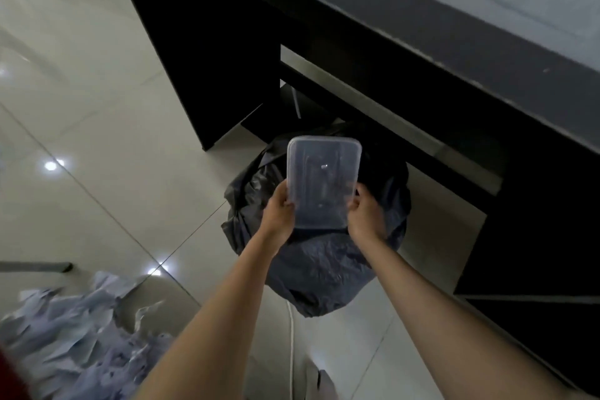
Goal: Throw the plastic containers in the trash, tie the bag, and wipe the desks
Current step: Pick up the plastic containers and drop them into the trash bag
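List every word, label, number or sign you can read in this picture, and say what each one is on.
None can be read.
The clear plastic container, held by the left hand and right hand over the black trash bag, shows only small marks too blurred to tell as text.
The crumpled papers on the floor carry dark specks, too blurred to read.
The dark desk bears no lettering that I can see.

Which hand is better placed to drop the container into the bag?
Neither clearly: left hand and right hand grip opposite edges of the clear plastic container, held over the black trash bag. Releasing both together looks simplest.
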